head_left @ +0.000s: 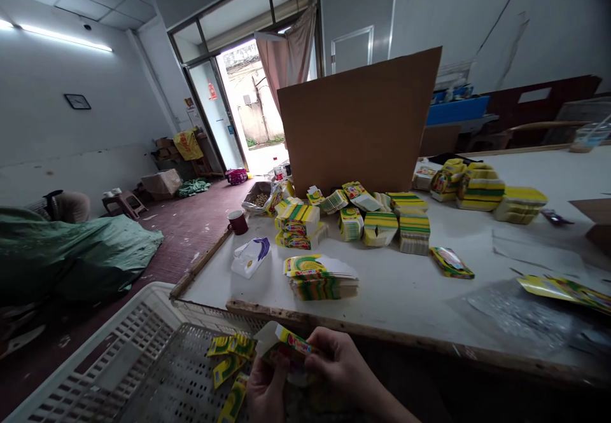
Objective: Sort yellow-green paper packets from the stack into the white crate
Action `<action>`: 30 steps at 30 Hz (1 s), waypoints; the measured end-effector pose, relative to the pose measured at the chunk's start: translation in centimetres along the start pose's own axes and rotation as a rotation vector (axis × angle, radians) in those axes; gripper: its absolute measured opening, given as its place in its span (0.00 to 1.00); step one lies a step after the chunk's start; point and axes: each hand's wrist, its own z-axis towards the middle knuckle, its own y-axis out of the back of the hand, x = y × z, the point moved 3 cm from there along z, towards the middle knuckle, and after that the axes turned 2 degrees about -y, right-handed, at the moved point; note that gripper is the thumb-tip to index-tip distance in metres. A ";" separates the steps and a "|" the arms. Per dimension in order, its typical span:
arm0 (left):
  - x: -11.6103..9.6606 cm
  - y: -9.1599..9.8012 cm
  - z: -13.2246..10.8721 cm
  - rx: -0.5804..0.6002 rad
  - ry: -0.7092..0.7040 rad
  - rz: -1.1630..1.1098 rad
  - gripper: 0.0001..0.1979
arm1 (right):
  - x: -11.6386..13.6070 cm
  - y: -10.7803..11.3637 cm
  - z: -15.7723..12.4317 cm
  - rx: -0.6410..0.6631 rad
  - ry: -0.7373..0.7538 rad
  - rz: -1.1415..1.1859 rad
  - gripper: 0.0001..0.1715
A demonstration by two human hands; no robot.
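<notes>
Both my hands meet at the bottom edge of the view, below the table's front edge. My left hand (267,388) and my right hand (337,366) are closed on a small yellow-and-green printed carton (281,341), held over a white plastic crate (114,353). A few similar yellow cartons (231,346) lie in the crate under my hands. On the white table (410,283), just beyond, a stack of flat carton blanks (319,277) rests near the edge.
Many stacks of yellow-green cartons (382,219) crowd the table's middle, in front of an upright brown cardboard sheet (358,124). A red mug (237,221) and a white packet (249,256) sit at the table's left. Green tarpaulin (71,251) covers things on the floor.
</notes>
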 end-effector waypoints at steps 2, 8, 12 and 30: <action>-0.7 -0.2 -0.1 0.046 0.013 -0.043 0.23 | 0.1 0.6 0.1 -0.006 -0.003 0.025 0.18; -1.4 -1.0 -0.4 0.198 0.071 -0.071 0.21 | 0.9 0.6 0.5 0.018 -0.015 0.129 0.24; -0.8 0.2 0.4 0.192 0.110 -0.019 0.19 | 0.4 -0.1 0.4 0.054 -0.043 0.172 0.27; -0.7 1.2 1.1 0.085 0.120 -0.058 0.16 | -0.6 -0.1 0.5 -0.020 -0.038 -0.066 0.16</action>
